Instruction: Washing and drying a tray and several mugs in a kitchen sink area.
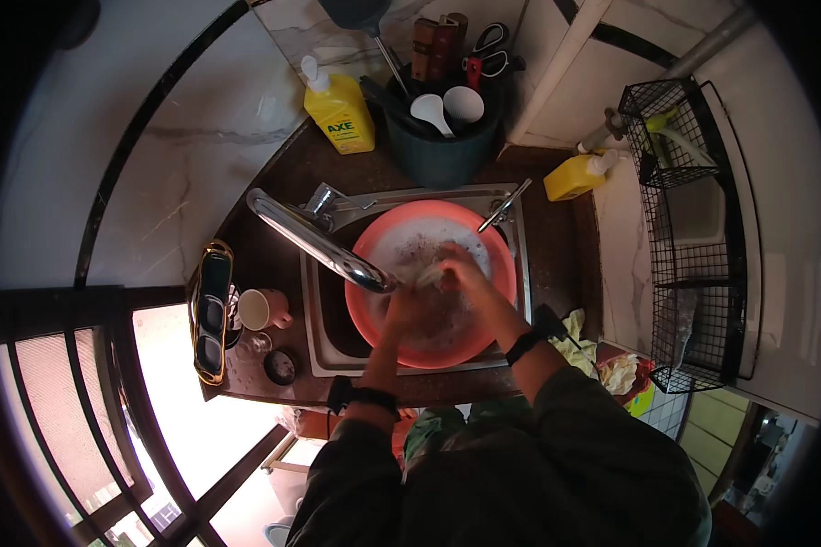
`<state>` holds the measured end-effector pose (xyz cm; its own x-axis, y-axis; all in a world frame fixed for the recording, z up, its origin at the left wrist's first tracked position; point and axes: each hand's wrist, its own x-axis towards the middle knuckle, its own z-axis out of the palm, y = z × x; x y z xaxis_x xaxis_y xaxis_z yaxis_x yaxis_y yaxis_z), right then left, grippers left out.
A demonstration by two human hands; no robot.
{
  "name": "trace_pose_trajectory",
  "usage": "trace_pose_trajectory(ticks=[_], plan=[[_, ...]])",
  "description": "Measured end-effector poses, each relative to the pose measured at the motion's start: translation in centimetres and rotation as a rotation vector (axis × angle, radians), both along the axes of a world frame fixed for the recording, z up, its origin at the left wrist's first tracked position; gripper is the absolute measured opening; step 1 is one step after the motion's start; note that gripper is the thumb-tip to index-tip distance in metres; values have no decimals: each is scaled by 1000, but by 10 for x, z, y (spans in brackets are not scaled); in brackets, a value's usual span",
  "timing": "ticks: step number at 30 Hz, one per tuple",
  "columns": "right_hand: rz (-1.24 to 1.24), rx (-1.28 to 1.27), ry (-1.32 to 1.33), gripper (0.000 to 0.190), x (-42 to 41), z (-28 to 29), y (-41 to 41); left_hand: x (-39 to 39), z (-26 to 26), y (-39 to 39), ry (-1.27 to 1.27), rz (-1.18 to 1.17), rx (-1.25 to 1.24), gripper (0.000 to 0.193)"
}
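A round pink plastic basin (pixel 506 294) full of sudsy water stands in the stainless steel sink (pixel 311 342). Over its middle, my right hand (pixel 460 265) has its fingers bent beside a pale, blurred thing (pixel 429 273) that I cannot identify. My left hand (pixel 410 308) is low at the water, left of my right one, blurred and partly under the tip of the chrome faucet (pixel 321 243). Whether either hand grips the pale thing cannot be told. Foam floats in the upper part of the basin. A band with a small dark device sits on each wrist.
Behind the sink stand a yellow pump bottle (pixel 340 119) and a dark green utensil bucket (pixel 438 157). Another yellow bottle (pixel 575 178) is at the right. A pink mug (pixel 263 309), a small dark bowl (pixel 280 367) and a gold-rimmed tray (pixel 212 314) are at the left. A wire rack (pixel 691 267) hangs right.
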<state>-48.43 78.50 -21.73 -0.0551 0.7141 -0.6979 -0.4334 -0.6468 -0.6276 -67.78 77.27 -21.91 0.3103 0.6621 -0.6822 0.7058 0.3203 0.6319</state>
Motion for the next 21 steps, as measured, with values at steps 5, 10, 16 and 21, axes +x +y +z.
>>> trace_pose_trajectory(ticks=[5,10,16,21], plan=[[135,219,-290,44,13,28,13,-22,-2,17,-452,433,25,39],[133,493,-1048,36,21,-4,21,-27,3,19,-412,350,147,39],[262,966,-1402,29,-28,6,-12,-41,-25,-4,-88,38,685,45],[832,570,-1282,22,6,-39,-27,-2,5,-4,296,-148,536,45]])
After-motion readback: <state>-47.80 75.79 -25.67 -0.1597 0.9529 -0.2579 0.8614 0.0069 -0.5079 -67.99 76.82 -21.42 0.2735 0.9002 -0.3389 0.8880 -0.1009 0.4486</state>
